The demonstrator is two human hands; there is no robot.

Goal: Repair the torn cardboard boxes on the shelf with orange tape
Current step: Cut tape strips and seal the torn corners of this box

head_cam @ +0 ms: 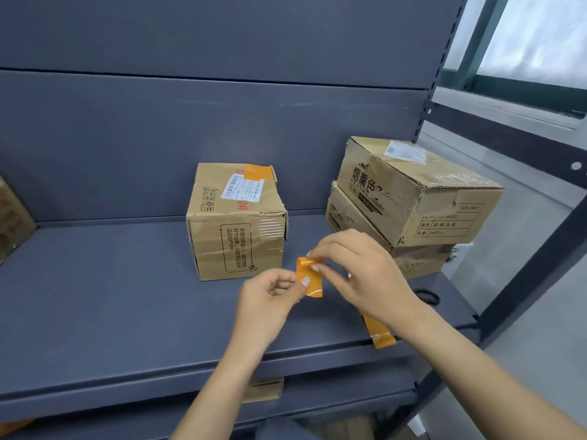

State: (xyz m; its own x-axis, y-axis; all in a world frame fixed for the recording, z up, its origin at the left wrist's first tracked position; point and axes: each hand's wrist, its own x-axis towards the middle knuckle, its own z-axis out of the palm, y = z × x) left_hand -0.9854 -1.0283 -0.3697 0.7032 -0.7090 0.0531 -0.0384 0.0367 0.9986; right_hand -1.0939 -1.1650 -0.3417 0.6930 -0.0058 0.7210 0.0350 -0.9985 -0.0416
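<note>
Dark grey steel shelf (127, 296) with matching back panel; a window (540, 39) lies right of it. Small cardboard box (236, 222) stands mid-shelf, orange tape patch (255, 172) on its top, one corner torn to bare corrugation. Two stacked cartons (416, 198) sit to its right. Before the small box, left hand (270, 300) and right hand (359, 271) both pinch an orange tape strip (309, 279). A second strip (379, 333) is partly hidden under the right wrist. A dark ring (427, 296), possibly scissors, lies beside the cartons.

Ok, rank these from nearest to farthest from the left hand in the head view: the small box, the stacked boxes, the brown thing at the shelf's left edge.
From the left hand:
1. Small box, just behind it, centre shelf.
2. Stacked boxes, behind and to the right.
3. Brown thing, far left edge.
</note>
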